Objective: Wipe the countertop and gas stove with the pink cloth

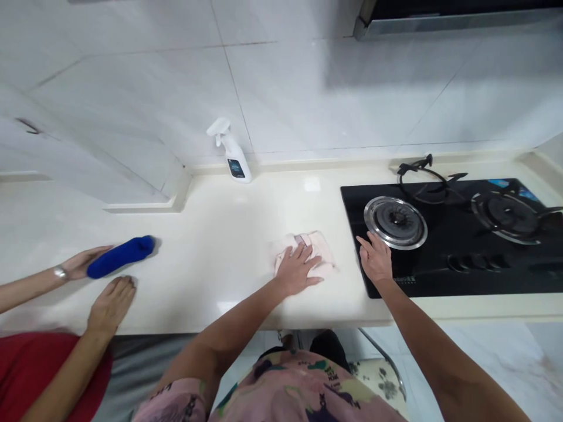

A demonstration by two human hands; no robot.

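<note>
My left hand (298,271) lies flat with fingers spread on a crumpled pale pink cloth (324,249), pressing it against the cream countertop (224,252). Part of the cloth is hidden under the palm and fingers. Over on the cooktop, my right hand (376,258) rests near the left edge of the black glass (433,275), fingers stretched out and holding nothing. Its fingertips are close to the steel ring of the left burner (396,223).
A white spray bottle (237,161) stands against the tiled wall. At the left, a co-worker's hand (81,264) holds a blue cloth pad (121,258), the other (112,302) resting on the counter. A black pan support (424,181) sits off its burner. The range hood (440,23) overhangs.
</note>
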